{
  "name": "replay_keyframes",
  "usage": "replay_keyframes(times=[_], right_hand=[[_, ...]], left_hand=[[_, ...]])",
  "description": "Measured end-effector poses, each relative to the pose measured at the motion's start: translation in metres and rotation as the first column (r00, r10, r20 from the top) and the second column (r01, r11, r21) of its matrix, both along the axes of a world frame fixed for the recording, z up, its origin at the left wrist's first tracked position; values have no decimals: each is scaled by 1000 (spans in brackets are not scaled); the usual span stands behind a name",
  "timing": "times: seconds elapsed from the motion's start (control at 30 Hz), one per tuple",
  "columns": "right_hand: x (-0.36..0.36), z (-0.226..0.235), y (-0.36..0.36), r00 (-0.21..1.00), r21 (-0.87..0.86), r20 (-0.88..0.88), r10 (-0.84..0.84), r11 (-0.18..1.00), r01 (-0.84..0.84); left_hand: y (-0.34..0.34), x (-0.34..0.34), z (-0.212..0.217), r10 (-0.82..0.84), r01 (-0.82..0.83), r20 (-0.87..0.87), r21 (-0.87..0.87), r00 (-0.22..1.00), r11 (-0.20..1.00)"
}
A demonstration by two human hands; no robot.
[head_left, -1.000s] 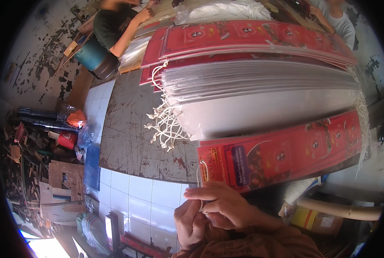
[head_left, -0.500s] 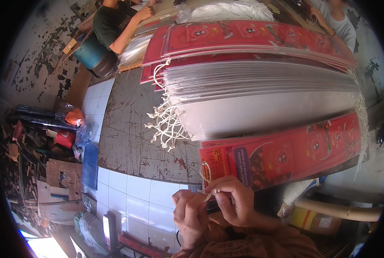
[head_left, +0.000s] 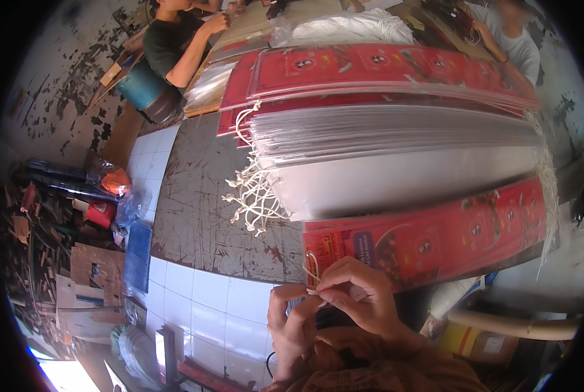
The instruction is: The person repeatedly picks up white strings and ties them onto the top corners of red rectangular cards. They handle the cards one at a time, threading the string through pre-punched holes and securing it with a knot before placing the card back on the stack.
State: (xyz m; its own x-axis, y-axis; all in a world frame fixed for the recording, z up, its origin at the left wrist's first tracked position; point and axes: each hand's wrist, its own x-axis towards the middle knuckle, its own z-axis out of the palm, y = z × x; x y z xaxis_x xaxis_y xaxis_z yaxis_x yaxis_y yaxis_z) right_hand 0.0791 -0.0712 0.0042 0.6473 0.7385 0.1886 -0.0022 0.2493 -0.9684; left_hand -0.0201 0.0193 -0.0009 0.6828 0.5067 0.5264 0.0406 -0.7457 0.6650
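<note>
Scarred grey metal covers the worktable, where flattened paper carrier bags lie in long overlapping rows: a pale stack at twelve o'clock, red printed stacks beyond it, and a tangle of white cord handles spilling off the left ends. At six o'clock the person's right hand and left hand meet at the near corner of a red printed bag, both closed in a fingertip pinch on a thin pale cord loop that runs through the bag's end. The bag looks light and stiff-creased but easy to bend or tear at its punched edge, so it is best held flat near that corner; the cord appears soft, limp and slippery, something only a pinch would control. Two other people work at the far side, at eleven and one o'clock.
</note>
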Motion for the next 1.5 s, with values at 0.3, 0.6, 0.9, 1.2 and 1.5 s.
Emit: replay_keyframes(times=[0.3, 0.6, 0.9, 1.2, 1.5], right_hand=[[7, 10, -3, 984, -40, 114, 139, 990, -135], [13, 9, -1, 971, -47, 199, 135, 991, -128], [17, 7, -4, 962, -20, 179, 207, 978, -207], [17, -3, -3, 977, 99, 50, 205, 973, -209], [18, -3, -3, 964, 111, 12, 267, 957, -266]], left_hand=[[-6, 1, -1, 61, -53, 31, -222, 998, 974], [-15, 9, -12, 77, 74, 258, -526, 963, 847], [-11, 14, -6, 54, 278, 393, -735, 918, 618], [16, 0, -14, -151, 342, 363, -550, 919, 762], [16, -3, -19, -118, 307, 353, -545, 928, 780]])
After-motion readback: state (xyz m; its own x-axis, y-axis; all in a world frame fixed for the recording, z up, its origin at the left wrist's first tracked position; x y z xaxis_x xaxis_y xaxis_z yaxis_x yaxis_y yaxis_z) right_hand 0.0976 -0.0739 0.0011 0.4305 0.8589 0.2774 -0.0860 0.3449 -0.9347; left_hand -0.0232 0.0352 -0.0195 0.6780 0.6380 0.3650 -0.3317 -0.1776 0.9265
